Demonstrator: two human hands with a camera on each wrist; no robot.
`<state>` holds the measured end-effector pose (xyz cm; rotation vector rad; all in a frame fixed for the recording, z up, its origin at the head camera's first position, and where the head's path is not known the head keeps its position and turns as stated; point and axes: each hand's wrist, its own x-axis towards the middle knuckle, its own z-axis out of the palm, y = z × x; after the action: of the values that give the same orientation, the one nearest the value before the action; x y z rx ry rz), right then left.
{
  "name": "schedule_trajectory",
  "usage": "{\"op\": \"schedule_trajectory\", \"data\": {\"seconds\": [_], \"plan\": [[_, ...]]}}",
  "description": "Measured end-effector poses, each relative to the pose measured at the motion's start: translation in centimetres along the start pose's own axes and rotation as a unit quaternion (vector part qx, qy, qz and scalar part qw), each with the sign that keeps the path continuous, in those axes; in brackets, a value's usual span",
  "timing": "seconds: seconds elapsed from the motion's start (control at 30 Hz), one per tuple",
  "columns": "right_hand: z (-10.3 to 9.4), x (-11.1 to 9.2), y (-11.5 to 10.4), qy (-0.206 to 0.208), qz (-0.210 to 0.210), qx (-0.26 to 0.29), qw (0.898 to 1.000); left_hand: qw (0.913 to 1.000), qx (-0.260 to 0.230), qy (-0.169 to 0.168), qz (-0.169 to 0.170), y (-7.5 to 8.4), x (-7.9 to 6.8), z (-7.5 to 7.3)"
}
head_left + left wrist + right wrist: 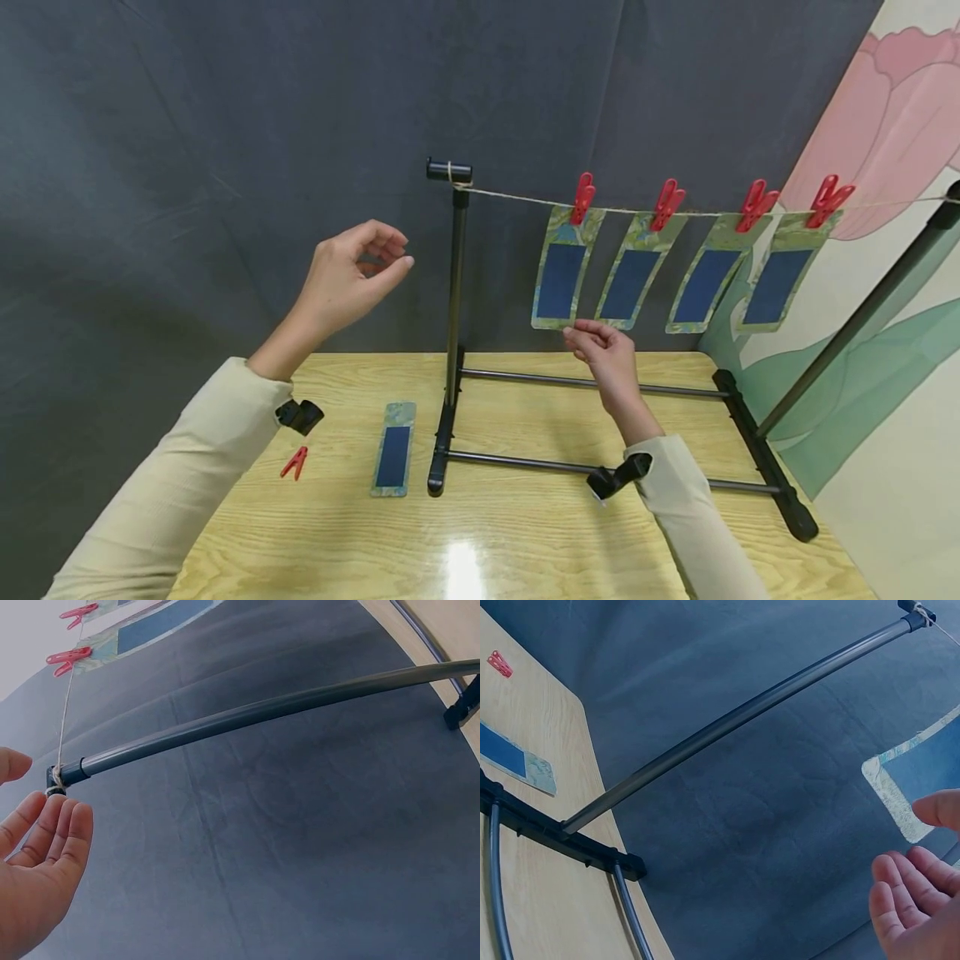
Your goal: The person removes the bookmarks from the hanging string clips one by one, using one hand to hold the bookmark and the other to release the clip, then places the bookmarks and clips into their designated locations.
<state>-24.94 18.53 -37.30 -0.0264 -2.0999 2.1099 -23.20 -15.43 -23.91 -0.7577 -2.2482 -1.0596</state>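
Note:
My left hand [347,271] is raised left of the black stand's post, holding nothing, thumb and fingers apart in a loose curve. In the left wrist view, its fingertips [56,814] overlap the post's corded end. My right hand [606,358] is at the bottom edge of the leftmost hanging card [561,279], a blue bookmark-like strip with a green patterned border. The right wrist view has the thumb [937,810] overlapping that card's lower end, with the fingers spread apart from it. A red clothespin [583,198] clips this card to the cord [510,197].
Several similar cards hang to the right under red clothespins [667,204]. The black stand [454,333] has base bars [525,460] across the wooden table [337,533]. Left of it lie another card [393,450] and a red clothespin [295,463]. A dark curtain [225,125] hangs behind.

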Motion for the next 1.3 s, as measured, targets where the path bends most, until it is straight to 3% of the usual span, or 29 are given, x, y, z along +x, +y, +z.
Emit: {"op": "schedule_trajectory", "data": {"seconds": [0.7,0.93,1.3], "plan": [[-0.4,0.4,-1.5,-0.019,0.001,-0.03,0.999,0.9993,-0.035,-0.015,-0.004,2.1,3.3,0.8],[-0.5,0.6,-1.6,-0.017,0.0,-0.031,0.999,0.9986,-0.046,-0.019,0.015,2.6,4.4,1.1],[-0.5,0.9,-1.7,-0.016,-0.012,-0.043,0.999,0.9972,-0.07,-0.029,-0.001,3.4,6.4,2.0]]}}
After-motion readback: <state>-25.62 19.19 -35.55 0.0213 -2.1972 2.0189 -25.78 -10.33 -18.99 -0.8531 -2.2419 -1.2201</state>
